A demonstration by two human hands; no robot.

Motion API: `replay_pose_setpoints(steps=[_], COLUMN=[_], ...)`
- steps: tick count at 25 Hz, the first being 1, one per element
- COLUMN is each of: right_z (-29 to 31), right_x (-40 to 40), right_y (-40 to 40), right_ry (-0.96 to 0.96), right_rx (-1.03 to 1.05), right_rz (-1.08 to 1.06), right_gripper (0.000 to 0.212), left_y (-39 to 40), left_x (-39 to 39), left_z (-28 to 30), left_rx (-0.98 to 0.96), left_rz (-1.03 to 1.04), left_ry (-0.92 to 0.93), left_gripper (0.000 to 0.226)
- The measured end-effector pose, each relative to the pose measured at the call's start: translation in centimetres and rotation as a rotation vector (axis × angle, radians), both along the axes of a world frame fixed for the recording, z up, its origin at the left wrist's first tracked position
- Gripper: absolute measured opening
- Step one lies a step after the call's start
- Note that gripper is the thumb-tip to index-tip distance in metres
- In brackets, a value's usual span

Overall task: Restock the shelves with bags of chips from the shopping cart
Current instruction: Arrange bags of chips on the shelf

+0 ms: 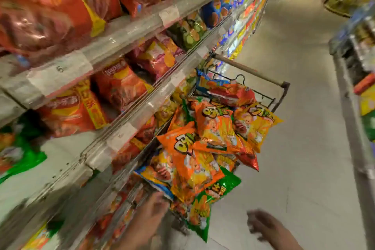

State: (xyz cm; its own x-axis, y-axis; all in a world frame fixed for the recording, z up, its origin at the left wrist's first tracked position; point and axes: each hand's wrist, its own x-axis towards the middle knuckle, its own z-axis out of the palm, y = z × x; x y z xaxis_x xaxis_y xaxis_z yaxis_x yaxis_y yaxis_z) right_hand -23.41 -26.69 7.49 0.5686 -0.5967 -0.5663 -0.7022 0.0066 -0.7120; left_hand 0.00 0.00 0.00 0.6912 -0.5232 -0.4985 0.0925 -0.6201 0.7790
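I see the chip bags (205,138) heaped in the shopping cart (282,91), centre frame: light, puffy, slippery, crushable, so I'd pinch a top seam. My hands, left hand (150,215) and right hand (263,227), are blurred, apparently empty and apart.

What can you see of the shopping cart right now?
The shopping cart is dark wire with a brown push bar, parked beside the shelves. It is heaped above its rim with orange, yellow and green chip bags; some overhang the near end. The left hand reaches its near corner; contact is blurred.
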Motion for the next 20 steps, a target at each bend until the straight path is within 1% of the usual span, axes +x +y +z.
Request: replay_pose_setpoints(steps=[1,2,3,4,5,7,9,10,13,15,17,19,20], right_z=[0.3,1.7,2.8,4.2,5.0,5.4,5.5,5.5,4.6,3.9,3.0,1.8,1.4], right_x=[3.0,5.8,8.1,10.6,12.6,15.7,18.7,19.9,22.5,23.6,24.3,24.7,24.8], right_y=[-1.2,-2.0,-2.9,-3.8,-4.5,-5.7,-7.2,-7.8,-9.1,-9.8,-10.6,-12.0,-12.7], right_ry=[-0.05,-0.058,-0.126,-0.15,-0.187,-0.17,-0.123,-0.116,-0.039,0.062,0.099,0.083,0.042], right_rx=[-0.094,-0.189,-0.265,-0.336,-0.357,-0.313,-0.293,-0.263,-0.032,0.066,0.142,0.265,0.338], right_rz=[-0.004,-0.031,-0.038,-0.043,-0.06,-0.064,-0.014,0.006,-0.025,-0.017,0.016,0.027,0.018], right_gripper=[0.012,0.011,0.01,0.008,0.012,0.036,0.052,0.056,0.064,0.075,0.087,0.096,0.094], left_y=[-1.2,-2.1,-3.2,-4.4,-5.5,-7.0,-8.5,-9.2,-11.4,-12.6,-13.4,-14.1,-14.2], left_x=[2.1,3.9,5.4,6.8,7.3,6.9,6.2,6.0,5.6,4.9,4.3,3.7,3.5], left_z=[0.4,1.2,2.4,3.6,4.4,5.4,5.7,5.8,4.6,4.0,3.9,3.7,4.1], left_rx=[-0.079,-0.106,-0.14,-0.154,-0.15,-0.149,-0.184,-0.196,-0.165,-0.127,-0.114,-0.13,-0.149], left_rz=[0.055,0.11,0.139,0.156,0.168,0.176,0.214,0.232,0.275,0.314,0.391,0.456,0.486], left_ry=[-0.016,0.01,0.057,0.114,0.159,0.24,0.317,0.331,0.339,0.314,0.255,0.206,0.221], left_gripper=[0.021,0.026,0.034,0.04,0.044,0.054,0.072,0.082,0.113,0.125,0.129,0.123,0.118])
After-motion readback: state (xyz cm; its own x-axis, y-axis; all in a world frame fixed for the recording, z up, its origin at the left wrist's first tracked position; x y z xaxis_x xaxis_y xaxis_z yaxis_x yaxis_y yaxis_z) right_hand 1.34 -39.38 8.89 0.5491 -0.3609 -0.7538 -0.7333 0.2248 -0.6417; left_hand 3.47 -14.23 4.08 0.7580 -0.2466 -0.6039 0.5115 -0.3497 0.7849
